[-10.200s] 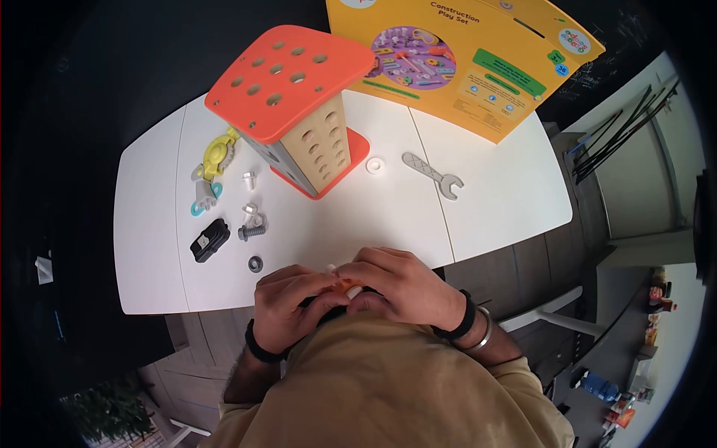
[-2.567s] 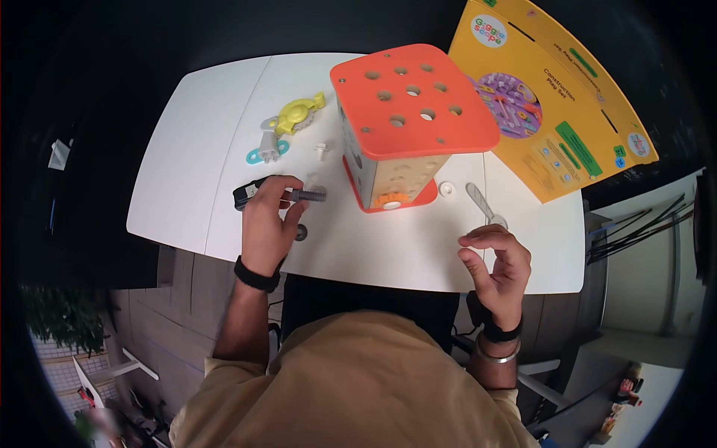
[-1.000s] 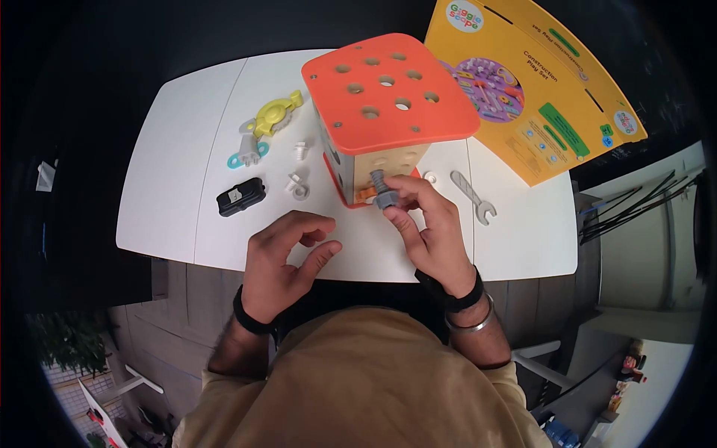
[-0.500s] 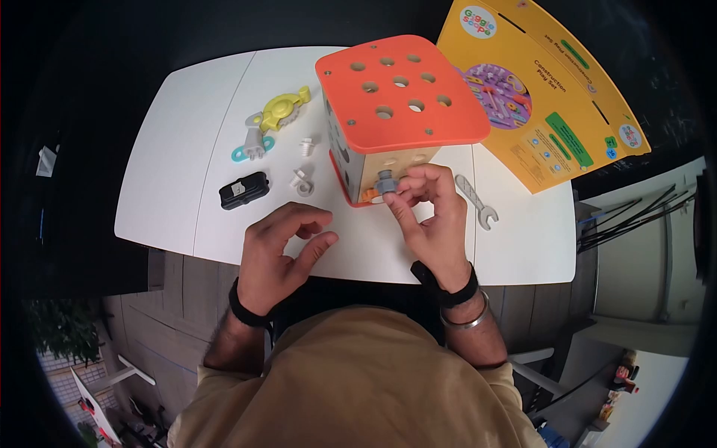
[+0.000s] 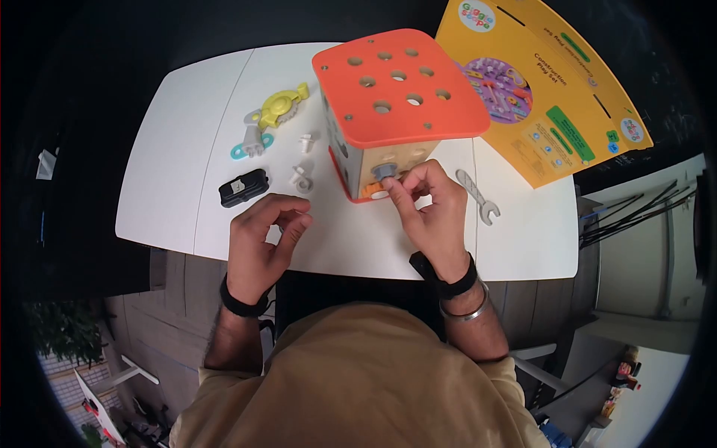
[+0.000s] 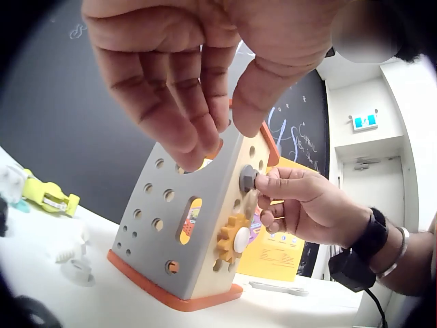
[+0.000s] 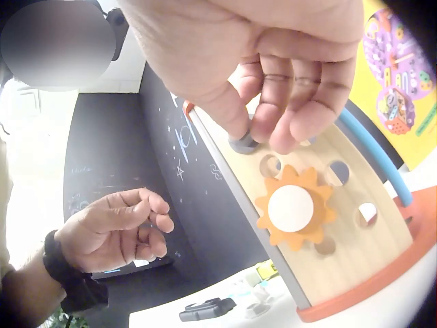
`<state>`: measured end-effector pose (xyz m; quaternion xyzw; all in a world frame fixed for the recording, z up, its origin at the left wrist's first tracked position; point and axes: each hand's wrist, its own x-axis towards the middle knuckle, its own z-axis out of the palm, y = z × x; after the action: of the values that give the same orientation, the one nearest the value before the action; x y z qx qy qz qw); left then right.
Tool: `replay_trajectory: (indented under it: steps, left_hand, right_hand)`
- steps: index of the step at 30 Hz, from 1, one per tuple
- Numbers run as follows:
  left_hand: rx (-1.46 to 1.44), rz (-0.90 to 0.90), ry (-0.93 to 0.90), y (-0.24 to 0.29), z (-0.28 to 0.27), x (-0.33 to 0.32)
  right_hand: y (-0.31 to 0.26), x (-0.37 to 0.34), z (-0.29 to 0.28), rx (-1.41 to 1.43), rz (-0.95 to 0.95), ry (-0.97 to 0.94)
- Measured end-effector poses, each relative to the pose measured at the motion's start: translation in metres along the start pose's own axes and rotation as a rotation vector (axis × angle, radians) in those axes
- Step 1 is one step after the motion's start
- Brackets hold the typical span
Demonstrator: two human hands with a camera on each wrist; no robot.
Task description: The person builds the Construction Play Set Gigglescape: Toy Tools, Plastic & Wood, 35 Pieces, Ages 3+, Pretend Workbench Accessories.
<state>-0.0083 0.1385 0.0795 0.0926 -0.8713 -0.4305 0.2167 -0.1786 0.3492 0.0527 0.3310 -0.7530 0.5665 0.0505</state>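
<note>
The toy box [image 5: 358,119] stands on the table, with an orange top, a grey side and a wooden panel [image 7: 369,253] full of holes. Finger and thumb of my right hand [image 5: 437,216] pinch the head of a grey toy bolt [image 6: 247,179], whose shank is hidden in an upper hole of that panel. Lower on the same panel is an orange gear [image 7: 323,205], with a white bolt head [image 7: 290,208] at its centre. My left hand [image 5: 261,243] hovers over the table's front, left of the box, fingers loosely bent and holding nothing.
Left of the box lie white bolts [image 5: 305,142], a yellow toy saw [image 5: 279,109] and a black case [image 5: 244,188]. A dark grey ring [image 6: 35,313] lies near the left hand. A grey toy wrench [image 5: 478,198] is at right, before the yellow carton [image 5: 553,97].
The gear, earlier between both hands, is on the panel. The grey bolt passed from left hand to right, then its shank went into the panel. The left hand has drifted slightly left.
</note>
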Motion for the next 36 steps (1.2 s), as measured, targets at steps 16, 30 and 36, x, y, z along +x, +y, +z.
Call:
replay_trajectory:
  steps: [16, 30, 36]
  left_hand:
    - [0.439, -0.077, -0.152, -0.047, 0.000, -0.004]
    - [0.529, -0.129, -0.196, -0.071, 0.011, -0.008]
    - [0.515, -0.137, -0.216, -0.074, 0.012, -0.009]
  right_hand:
    - [-0.011, -0.015, -0.010, 0.023, -0.037, -0.032]
    - [-0.016, -0.027, -0.008, 0.062, -0.137, -0.128]
    - [-0.017, -0.031, -0.004, 0.085, -0.152, -0.142]
